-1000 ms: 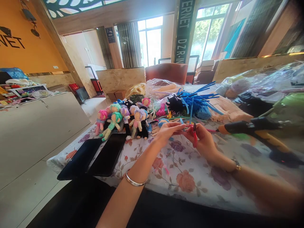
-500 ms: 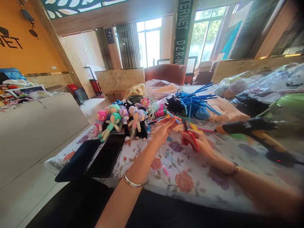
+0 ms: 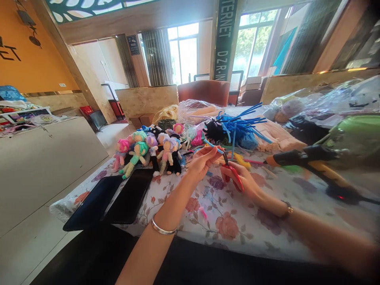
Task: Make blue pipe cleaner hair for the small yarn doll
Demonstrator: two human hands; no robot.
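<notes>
Between the fingertips of my left hand is a light blue pipe cleaner, pinched and slanting down to the right. My right hand is wrapped round the red handles of a pair of scissors. Their dark blades point up and touch or nearly touch the right end of the pipe cleaner; I cannot tell whether they have cut it. Behind my hands lies a bundle of blue pipe cleaners, one of them standing upright. Several small dolls with coloured hair are heaped to the left.
Two black tray-like slabs lie at the left of the flowered tablecloth. A glue gun with a red light rests at the right. Peach-coloured material and plastic bags are behind it.
The scissors have come up to the end of the pipe cleaner in my left hand, closing the gap between them. The whole view has shifted slightly.
</notes>
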